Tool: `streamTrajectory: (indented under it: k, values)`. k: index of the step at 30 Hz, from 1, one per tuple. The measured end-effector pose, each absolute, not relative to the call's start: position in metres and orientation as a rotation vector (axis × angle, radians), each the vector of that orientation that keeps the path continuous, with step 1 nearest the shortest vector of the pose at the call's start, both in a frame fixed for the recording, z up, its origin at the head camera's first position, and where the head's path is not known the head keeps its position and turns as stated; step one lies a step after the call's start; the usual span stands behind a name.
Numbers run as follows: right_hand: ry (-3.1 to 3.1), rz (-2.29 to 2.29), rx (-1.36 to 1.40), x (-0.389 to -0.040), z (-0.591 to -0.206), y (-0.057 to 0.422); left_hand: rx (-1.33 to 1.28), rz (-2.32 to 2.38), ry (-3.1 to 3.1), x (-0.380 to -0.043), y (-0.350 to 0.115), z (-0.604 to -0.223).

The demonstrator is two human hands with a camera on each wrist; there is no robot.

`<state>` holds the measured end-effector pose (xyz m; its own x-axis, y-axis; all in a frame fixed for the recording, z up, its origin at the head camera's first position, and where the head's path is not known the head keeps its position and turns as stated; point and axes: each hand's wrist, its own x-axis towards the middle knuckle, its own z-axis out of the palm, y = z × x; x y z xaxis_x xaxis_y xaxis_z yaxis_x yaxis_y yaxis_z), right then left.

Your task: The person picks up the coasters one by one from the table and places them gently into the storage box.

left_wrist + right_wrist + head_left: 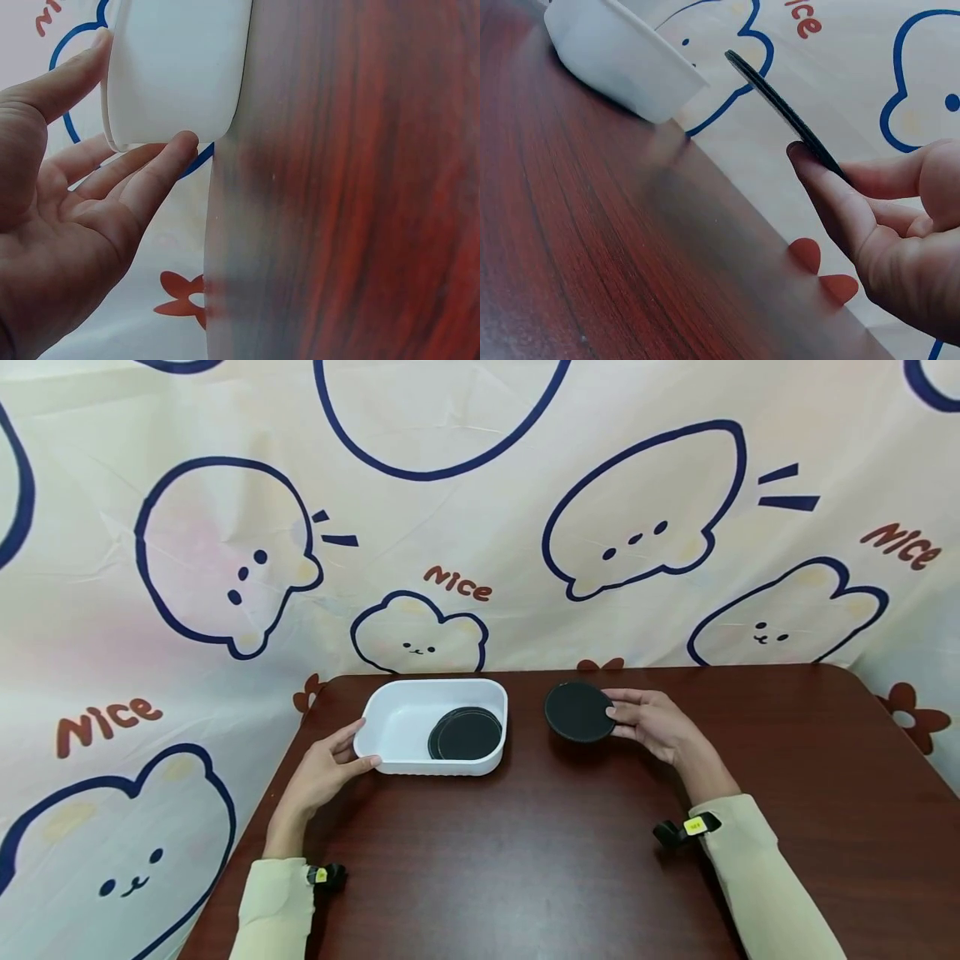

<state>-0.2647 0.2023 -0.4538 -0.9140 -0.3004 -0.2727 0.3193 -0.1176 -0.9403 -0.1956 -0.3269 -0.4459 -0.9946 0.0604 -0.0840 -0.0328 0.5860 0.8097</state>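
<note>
A white rectangular plastic bin (pixel 397 768) stands near the table's back edge. My left hand (pixel 326 770) holds its left end, thumb and fingers spread about the corner; in the left wrist view the fingertips (pixel 186 141) meet the bin's end. Inside, on the right side, lie overlapping black round coasters (pixel 468 733). To the right of the bin, my right hand (pixel 656 724) pinches another black round coaster (pixel 577 712) by its right edge. The right wrist view shows this thin coaster (pixel 784 109) edge-on, tilted and raised above the table, between thumb and fingers.
The dark brown wooden table (pixel 510 860) ends at a back edge close behind the bin and the coaster. Behind it hangs a pale cloth (pixel 517 527) with blue cartoon outlines. Black straps with yellow tags (pixel 696 825) sit at both wrists.
</note>
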Motion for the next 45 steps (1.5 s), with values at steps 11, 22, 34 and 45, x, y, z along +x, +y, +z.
streamTrajectory:
  k: [11, 22, 34, 45]
  values:
    - [1.702, -2.116, 0.002, -0.247, -0.448, 0.211, 0.018, 1.382, 2.706, -0.195, -0.325, -0.445]
    - [1.639, -2.171, -0.010, -0.232, -0.447, 0.214, 0.030, 1.396, 2.696, -0.194, -0.325, -0.446]
    - [1.611, -2.200, -0.016, -0.235, -0.448, 0.187, 0.018, 1.351, 2.717, -0.195, -0.328, -0.445]
    - [1.611, -2.176, -0.059, -0.240, -0.451, 0.157, 0.029, 1.375, 2.706, -0.196, -0.327, -0.446]
